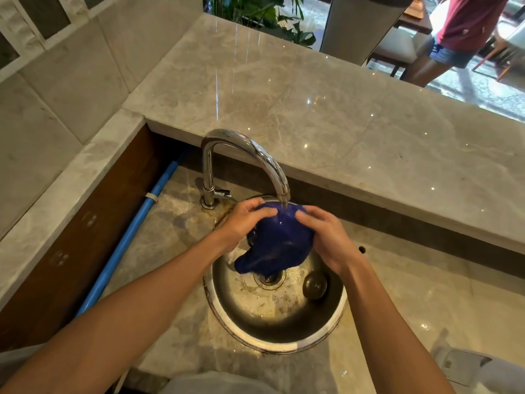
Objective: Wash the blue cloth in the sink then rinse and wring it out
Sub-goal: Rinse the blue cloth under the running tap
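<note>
A wet blue cloth (277, 243) hangs bunched over the round steel sink (272, 334). Water runs from the chrome faucet (244, 155) onto the top of the cloth. My left hand (244, 221) grips the cloth's left side, fingers curled over its top. On the right side my right hand (326, 237) grips it too, thumb on top. The lower end of the cloth dangles just above the drain (270, 280).
A metal drain plug (314, 284) lies in the basin at right. A blue pipe (127, 240) runs along the left wall. A raised marble counter (312, 115) stands behind the sink. A person (460, 32) walks at the far right beyond it.
</note>
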